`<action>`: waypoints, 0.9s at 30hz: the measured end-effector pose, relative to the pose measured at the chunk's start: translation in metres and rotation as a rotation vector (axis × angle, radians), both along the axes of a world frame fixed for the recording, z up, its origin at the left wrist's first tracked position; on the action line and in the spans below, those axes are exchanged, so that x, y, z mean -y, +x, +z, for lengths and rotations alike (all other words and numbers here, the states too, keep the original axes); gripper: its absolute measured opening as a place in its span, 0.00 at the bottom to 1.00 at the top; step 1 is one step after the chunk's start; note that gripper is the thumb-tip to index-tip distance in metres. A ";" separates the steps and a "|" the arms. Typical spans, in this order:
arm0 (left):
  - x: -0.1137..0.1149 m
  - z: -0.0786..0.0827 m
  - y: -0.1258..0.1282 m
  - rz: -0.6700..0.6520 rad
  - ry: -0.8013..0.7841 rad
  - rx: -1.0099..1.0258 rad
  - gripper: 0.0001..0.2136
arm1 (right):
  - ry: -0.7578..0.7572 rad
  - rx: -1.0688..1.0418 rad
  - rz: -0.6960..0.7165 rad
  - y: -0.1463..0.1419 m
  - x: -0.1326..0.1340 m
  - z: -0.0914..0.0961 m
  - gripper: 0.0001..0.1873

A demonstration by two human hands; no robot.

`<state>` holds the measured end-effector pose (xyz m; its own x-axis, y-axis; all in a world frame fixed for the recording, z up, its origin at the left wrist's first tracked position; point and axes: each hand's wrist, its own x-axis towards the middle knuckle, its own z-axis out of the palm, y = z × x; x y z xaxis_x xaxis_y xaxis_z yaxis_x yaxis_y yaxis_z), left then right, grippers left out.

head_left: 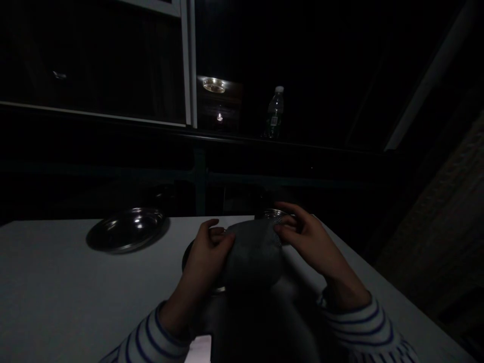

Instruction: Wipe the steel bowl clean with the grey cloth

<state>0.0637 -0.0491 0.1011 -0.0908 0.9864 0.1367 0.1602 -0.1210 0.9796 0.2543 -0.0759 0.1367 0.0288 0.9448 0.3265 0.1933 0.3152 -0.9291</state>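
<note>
A dim home room at night: a white table [56, 282] with a metal plate [126, 229], a dark window [113, 60], a water bottle [275, 112] on the far sill.

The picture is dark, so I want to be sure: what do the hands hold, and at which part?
A grey cloth. The left hand grips its left edge; the right hand pinches its upper right edge.

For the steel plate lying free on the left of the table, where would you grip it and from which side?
The plate lies flat and shallow with a broad rim. Probably best pinched at the near rim, thumb on top, fingers under the lip, coming from its near right, where the left hand, holding the cloth, is closest.
</note>
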 end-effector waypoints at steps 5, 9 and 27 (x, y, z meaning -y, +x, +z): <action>0.016 0.007 0.006 -0.124 0.093 -0.179 0.14 | 0.023 0.067 -0.067 -0.006 0.005 0.004 0.22; 0.028 0.015 0.017 -0.402 -0.127 0.049 0.18 | 0.015 0.106 -0.016 -0.014 0.007 0.000 0.22; 0.023 0.025 0.005 -0.233 -0.172 0.265 0.15 | 0.121 0.724 -0.137 0.008 0.005 -0.004 0.28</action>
<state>0.0689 -0.0726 0.1259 0.1280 0.9913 -0.0309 -0.1132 0.0456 0.9925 0.2626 -0.0807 0.1329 -0.1180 0.9045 0.4099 0.7888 0.3361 -0.5147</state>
